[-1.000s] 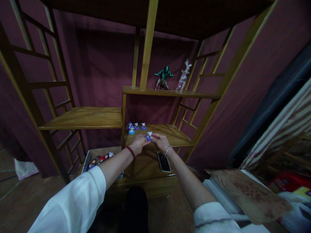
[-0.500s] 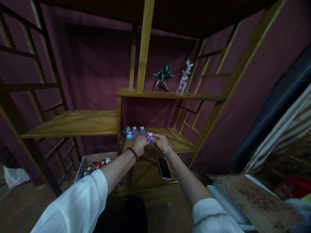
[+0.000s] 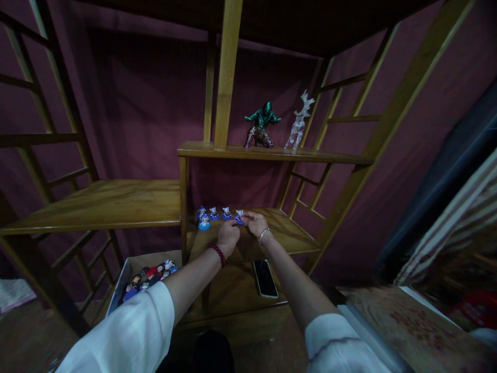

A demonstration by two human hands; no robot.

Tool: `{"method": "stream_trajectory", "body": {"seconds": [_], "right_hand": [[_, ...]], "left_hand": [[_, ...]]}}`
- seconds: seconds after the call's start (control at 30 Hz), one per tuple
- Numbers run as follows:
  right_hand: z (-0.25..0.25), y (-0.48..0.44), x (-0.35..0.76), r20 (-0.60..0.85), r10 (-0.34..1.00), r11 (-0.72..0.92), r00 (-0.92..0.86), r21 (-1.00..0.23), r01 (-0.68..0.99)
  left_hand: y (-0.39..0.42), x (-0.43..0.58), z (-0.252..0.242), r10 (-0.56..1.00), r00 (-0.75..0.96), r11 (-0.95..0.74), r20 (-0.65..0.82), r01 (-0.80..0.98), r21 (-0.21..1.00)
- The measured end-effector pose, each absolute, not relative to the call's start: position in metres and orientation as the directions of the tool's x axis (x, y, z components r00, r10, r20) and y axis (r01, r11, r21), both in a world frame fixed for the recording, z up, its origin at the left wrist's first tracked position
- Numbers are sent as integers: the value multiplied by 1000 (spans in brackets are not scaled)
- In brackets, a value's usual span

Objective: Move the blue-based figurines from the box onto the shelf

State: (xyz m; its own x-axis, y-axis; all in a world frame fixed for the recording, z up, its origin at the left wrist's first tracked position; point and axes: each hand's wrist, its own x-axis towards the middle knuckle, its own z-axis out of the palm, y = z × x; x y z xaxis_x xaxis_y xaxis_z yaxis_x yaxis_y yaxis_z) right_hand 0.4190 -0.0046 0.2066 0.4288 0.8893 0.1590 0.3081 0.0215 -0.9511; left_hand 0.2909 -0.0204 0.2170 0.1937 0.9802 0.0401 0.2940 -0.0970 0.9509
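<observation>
While four small toys (image 3: 226,213) stand on a low wooden shelf (image 3: 277,235), a fifth toy (image 3: 239,217) is at three o'clock of the group, in line with its back row; whether its base bears on the wood cannot be told. The right hand (image 3: 256,224) pinches it from three o'clock; the left hand (image 3: 229,235), curled, meets it from seven o'clock, its grip too hidden to tell. The setting-out looks early in its course, with five toys at the shelf and many more toys (image 3: 155,272) heaped in a box (image 3: 174,256) at eight o'clock. The left arm (image 3: 190,290) reaches in from eight o'clock, a red bracelet (image 3: 217,254) at the wrist; the right arm (image 3: 291,280), nearly straight and wearing a silver bracelet (image 3: 264,235), extends from between four and five o'clock, just beside a phone (image 3: 265,278) lying on the ledge (image 3: 233,290) below
</observation>
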Motion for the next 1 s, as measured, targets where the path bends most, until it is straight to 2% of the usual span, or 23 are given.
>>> {"method": "stream_trajectory", "body": {"seconds": [0.1,0.2,0.27,0.37,0.6,1.0], "right_hand": [[206,2,421,192,889,25,416,-927,373],[207,7,423,220,870,-7,441,-889,457],[207,11,425,234,854,-41,464,-860,509],[206,16,427,240,836,-91,493,-826,557],[209,23,432,223,839,-147,496,-785,602],[209,27,442,184,850,-217,493,-732,646]], "left_hand": [[-21,288,221,949,283,-263,138,470,843],[-22,285,225,897,382,-427,225,611,666],[-24,285,225,881,410,-466,236,670,578],[-26,286,224,876,425,-479,227,716,508],[-23,289,219,864,447,-503,234,739,447],[-18,297,218,856,452,-516,249,747,420]]}}
